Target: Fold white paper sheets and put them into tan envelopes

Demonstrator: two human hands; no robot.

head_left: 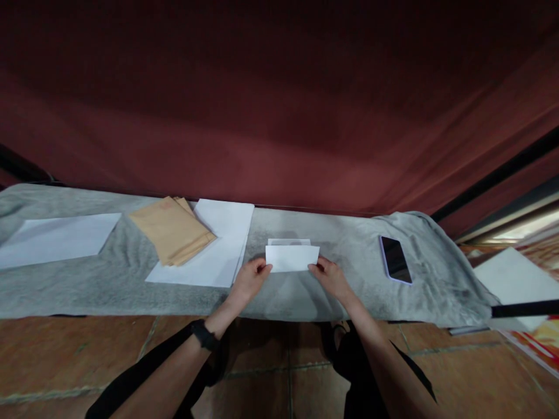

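Two hands, left [250, 279] and right [332, 278], grip the folded paper's [292, 259] lower corners; light, creasable, so I pinch gently.

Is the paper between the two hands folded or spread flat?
Folded: the paper shows a front panel, with another edge rising behind it.

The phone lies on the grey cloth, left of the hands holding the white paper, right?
Wrong side: the head view shows the phone to the right. It does lie on the grey cloth, and the left hand and right hand do hold the white paper.
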